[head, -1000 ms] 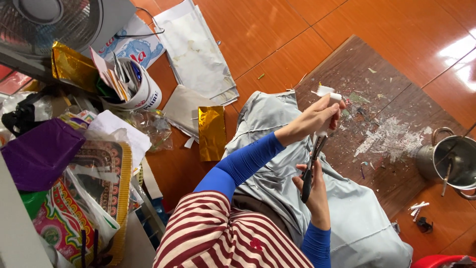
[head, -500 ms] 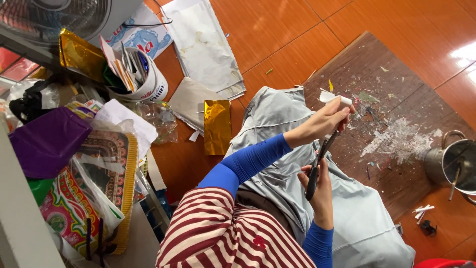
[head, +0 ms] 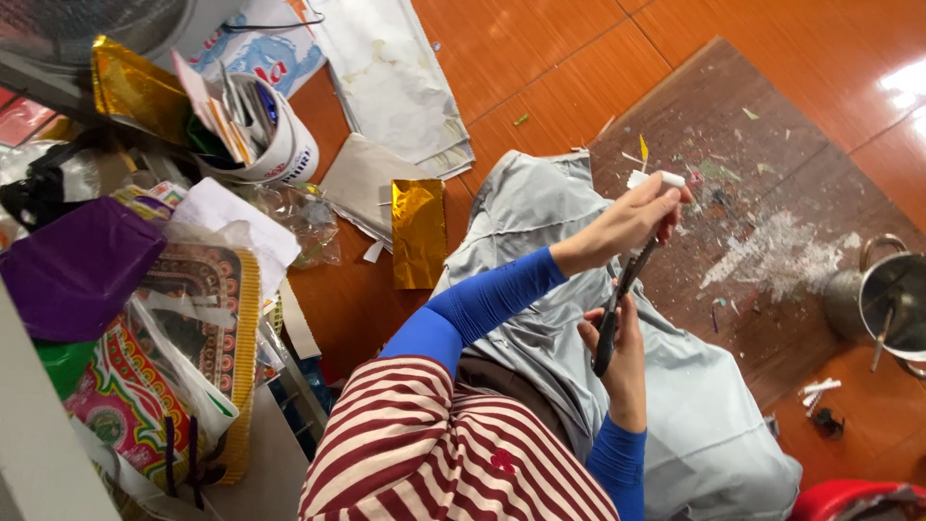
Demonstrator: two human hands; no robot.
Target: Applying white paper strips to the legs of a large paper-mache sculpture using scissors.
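My left hand (head: 622,222) pinches a small white paper roll (head: 658,179) above a brown, scrap-strewn board (head: 772,145). Just below it, my right hand (head: 625,359) grips dark-handled scissors (head: 615,314), whose blades point up to the roll and meet my left fingers. Both arms wear blue sleeves, and a red-and-white striped shirt fills the bottom of the view. A grey cloth (head: 526,207) lies over my lap beneath the hands.
A metal pot (head: 892,299) stands at the right edge. A gold foil sheet (head: 418,232), a white cup (head: 289,154) stuffed with papers, a purple bag (head: 72,265) and colourful printed packets (head: 154,386) crowd the left. White plastic bags (head: 395,77) lie on the orange floor.
The view has shifted slightly. Both hands keep their hold on the roll and the scissors, almost in the same place.
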